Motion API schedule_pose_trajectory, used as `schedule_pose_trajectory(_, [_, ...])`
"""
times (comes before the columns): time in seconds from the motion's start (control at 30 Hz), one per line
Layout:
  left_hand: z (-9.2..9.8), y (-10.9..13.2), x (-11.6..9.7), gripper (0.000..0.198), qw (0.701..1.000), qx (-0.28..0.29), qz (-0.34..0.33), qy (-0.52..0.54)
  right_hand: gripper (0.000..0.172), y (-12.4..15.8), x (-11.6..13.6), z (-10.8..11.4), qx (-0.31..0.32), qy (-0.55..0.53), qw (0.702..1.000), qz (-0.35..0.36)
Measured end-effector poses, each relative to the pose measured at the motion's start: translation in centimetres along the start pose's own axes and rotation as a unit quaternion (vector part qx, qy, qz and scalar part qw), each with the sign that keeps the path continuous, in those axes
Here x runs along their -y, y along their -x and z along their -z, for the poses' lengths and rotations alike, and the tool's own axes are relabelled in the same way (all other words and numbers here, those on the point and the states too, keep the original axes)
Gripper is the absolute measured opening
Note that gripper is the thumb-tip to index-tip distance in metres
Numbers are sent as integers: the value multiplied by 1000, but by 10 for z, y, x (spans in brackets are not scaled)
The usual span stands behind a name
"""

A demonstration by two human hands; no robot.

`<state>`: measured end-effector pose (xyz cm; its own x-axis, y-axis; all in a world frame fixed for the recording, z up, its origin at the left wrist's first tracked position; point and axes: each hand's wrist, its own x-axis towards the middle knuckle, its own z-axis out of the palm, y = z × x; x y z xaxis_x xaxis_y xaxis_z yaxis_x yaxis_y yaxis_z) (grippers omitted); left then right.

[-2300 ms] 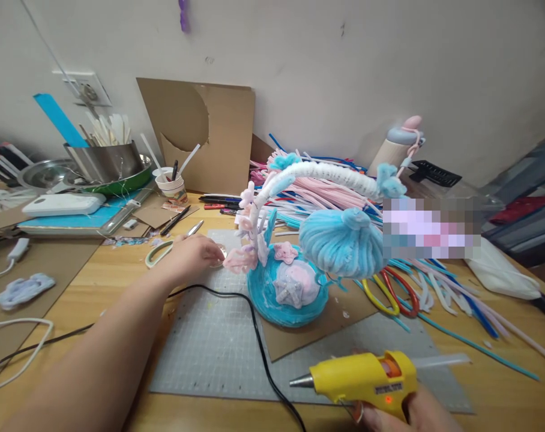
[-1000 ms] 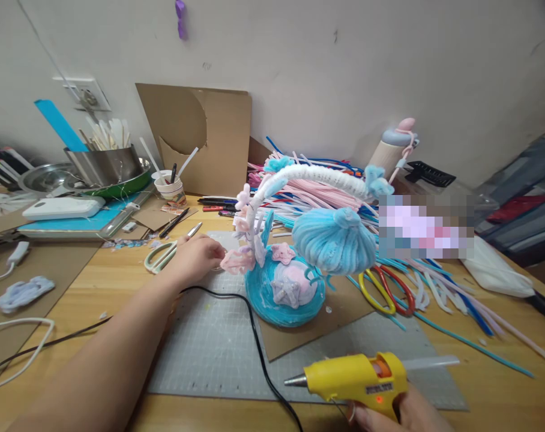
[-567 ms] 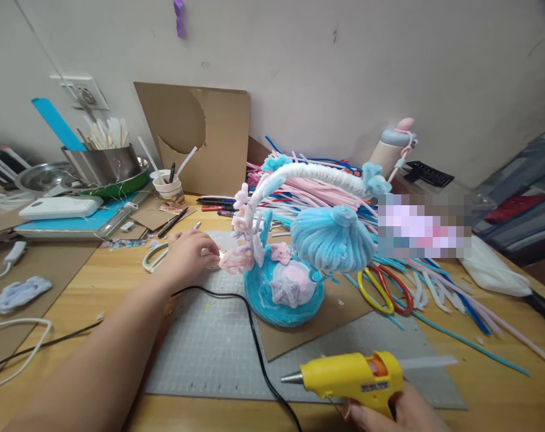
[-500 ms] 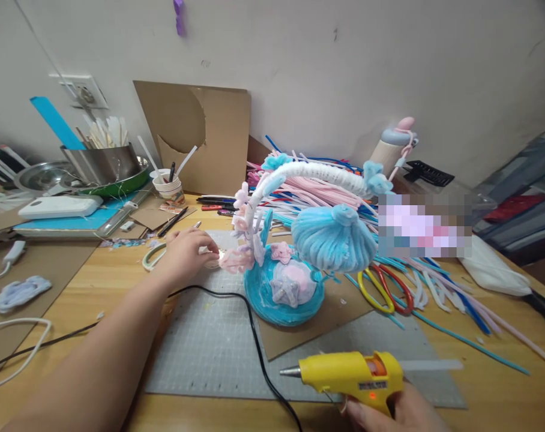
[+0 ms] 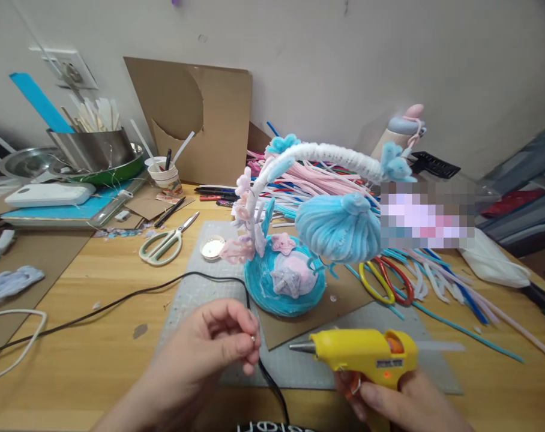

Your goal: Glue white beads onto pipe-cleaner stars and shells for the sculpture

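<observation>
My left hand point(image 5: 222, 339) pinches a tiny pale bead-like piece point(image 5: 253, 339) between thumb and forefinger, over the front of the grey cutting mat point(image 5: 182, 312). Facing it from the right is a yellow hot glue gun point(image 5: 358, 351), its metal nozzle pointing left and a clear glue stick poking out behind. My right hand point(image 5: 389, 399) grips its handle. Behind both hands stands a fuzzy pipe-cleaner lamp point(image 5: 254, 276) with a round blue base, a white arched stem and a blue shell shade point(image 5: 338, 228). A small round dish point(image 5: 212, 247) sits left of the base.
Green-handled scissors point(image 5: 162, 246) lie left of the mat; red and yellow-handled scissors point(image 5: 376, 285) lie right of the lamp. Pipe cleaners point(image 5: 322, 180) pile up behind it. A black cord point(image 5: 119, 303) crosses the table and mat. Cardboard point(image 5: 227, 120) leans on the wall.
My left hand has drawn back from the dish beside the lamp, toward me, and now holds a tiny piece. The glue gun has risen slightly and shifted right. The dish and green-handled scissors are uncovered.
</observation>
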<state>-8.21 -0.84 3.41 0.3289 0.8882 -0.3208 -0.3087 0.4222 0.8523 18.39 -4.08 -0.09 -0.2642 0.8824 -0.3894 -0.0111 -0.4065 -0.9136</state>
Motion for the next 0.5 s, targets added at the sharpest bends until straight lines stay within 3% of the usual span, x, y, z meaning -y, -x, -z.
schedule_pose_trajectory(0.13, [-12,-8,14,17,993,30,22,108,35,0,-7,3,13,-6,1000,-8])
schedule_pose_trajectory(0.27, [-14,-11,19,13,990,45,30,132,26,0,-6,2,24,35,999,-7])
schedule_pose_trajectory(0.4, [-15,-12,27,12,986,70,14,150,20,-1,3,-7,13,6,999,36])
schedule_pose_trajectory(0.5, [-14,-13,31,12,990,52,-24,129,14,-2,9,-12,-7,-13,999,46])
